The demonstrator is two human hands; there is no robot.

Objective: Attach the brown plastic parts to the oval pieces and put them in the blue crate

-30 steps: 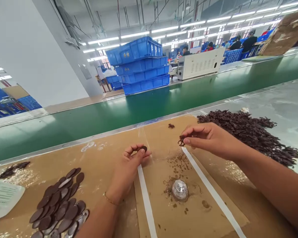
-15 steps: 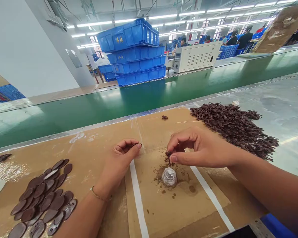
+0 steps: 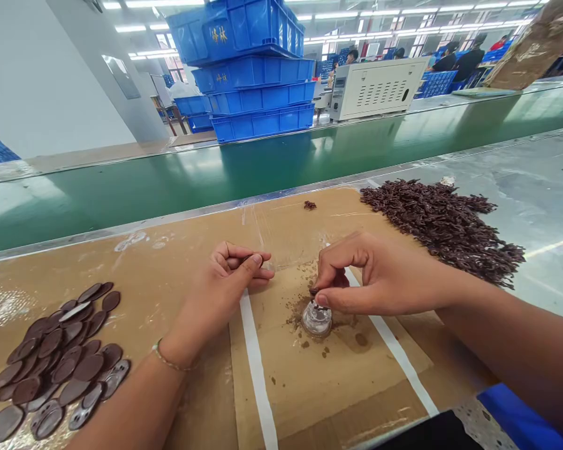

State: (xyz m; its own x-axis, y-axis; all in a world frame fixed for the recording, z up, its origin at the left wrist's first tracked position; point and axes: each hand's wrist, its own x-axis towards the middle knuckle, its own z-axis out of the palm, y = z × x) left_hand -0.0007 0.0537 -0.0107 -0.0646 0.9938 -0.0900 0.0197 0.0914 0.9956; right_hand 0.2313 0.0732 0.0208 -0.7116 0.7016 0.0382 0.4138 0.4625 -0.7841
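Observation:
My left hand (image 3: 232, 275) is closed in a pinch on a small dark brown piece (image 3: 249, 259), mostly hidden by the thumb and fingers. My right hand (image 3: 375, 275) pinches a small dark brown branched piece (image 3: 314, 292) between thumb and fingertips. That piece is right at the top of a small round whitish pot (image 3: 316, 320), partly covered by my fingers. Brown spots surround the pot on a brown sheet (image 3: 309, 394). Left of my left hand lie several dark brown oval discs (image 3: 77, 365), some with small holes.
A large heap of dark brown branched pieces (image 3: 443, 225) lies at the right, and a small clump (image 3: 309, 205) beyond the pot. White tape strips (image 3: 258, 375) flank the sheet. Behind runs a green conveyor belt (image 3: 169, 190), with stacked blue crates (image 3: 263, 122) and a beige machine (image 3: 380, 87) beyond.
My right hand has lowered its branched piece from above the pot to the pot's top. My left fingers have spread slightly around their piece. The view has tilted down.

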